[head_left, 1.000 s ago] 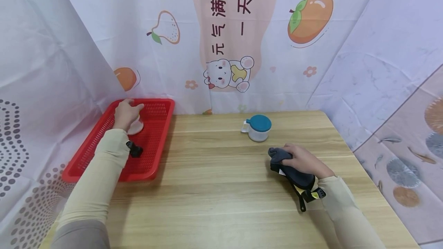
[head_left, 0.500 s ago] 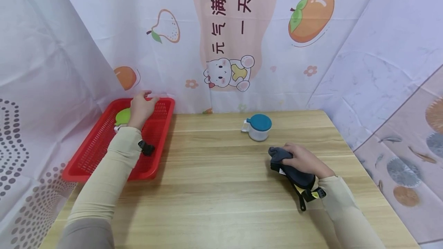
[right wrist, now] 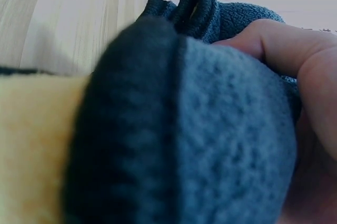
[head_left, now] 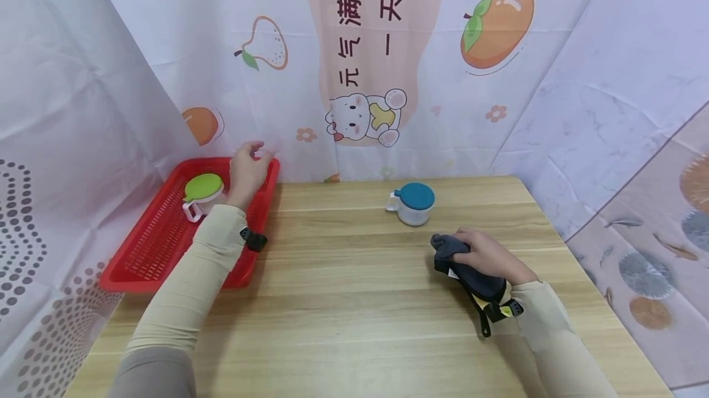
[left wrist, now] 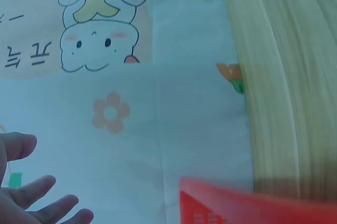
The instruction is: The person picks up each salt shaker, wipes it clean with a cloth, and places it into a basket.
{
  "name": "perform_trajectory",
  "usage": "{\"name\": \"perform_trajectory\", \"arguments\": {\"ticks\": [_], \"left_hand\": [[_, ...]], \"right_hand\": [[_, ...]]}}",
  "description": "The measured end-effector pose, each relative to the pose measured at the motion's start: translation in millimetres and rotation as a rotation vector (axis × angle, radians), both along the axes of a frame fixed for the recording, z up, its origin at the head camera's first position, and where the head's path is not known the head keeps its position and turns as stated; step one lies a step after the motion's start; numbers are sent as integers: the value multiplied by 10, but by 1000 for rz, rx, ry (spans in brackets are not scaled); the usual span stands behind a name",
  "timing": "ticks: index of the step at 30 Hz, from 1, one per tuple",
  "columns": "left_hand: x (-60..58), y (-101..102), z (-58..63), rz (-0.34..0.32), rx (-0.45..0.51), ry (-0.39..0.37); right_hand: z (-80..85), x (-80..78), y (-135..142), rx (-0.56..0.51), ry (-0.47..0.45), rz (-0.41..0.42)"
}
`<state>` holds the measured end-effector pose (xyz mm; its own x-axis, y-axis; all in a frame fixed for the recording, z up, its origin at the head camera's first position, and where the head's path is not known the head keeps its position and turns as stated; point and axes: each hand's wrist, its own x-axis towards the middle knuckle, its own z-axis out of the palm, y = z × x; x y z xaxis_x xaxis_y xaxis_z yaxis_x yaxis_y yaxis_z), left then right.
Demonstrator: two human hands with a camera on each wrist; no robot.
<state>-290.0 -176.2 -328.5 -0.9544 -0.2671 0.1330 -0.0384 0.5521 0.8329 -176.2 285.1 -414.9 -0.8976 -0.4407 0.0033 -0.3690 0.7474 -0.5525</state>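
My left hand [head_left: 248,170] is raised over the right back part of the red basket [head_left: 260,219], holding nothing, its fingers spread in the left wrist view. Just left of it, a white seasoning jar with a green lid [head_left: 202,186] and a side handle stands inside the basket. On the right, my right hand [head_left: 490,256] grips a dark grey fuzzy cloth [head_left: 451,250] with black edging, a yellow side and a black hanging loop. Up close in the right wrist view, my thumb presses into its bunched fabric [right wrist: 237,124]. Another white jar, with a blue lid [head_left: 416,196], stands behind it.
The wooden table [head_left: 343,299] carries the basket at its left back and the blue-lidded jar near its back edge. A printed fabric curtain [head_left: 249,96] hangs directly behind the table and along both sides.
My left hand has let go of the green-lidded jar, leaving it in the basket, and has moved right and up. My right hand and the cloth have barely moved.
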Motion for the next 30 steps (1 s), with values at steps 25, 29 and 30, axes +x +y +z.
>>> {"name": "perform_trajectory", "arguments": {"ticks": [25,29,30], "left_hand": [[-76,620,-317,-178,142,40],[-78,740,-403,-220,146,41],[-86,771,-426,-230,157,46]], "right_hand": [[-25,-19,-12,0,4,4],[-25,-15,-17,2,9,9],[-23,-13,-18,1,10,9]]}}
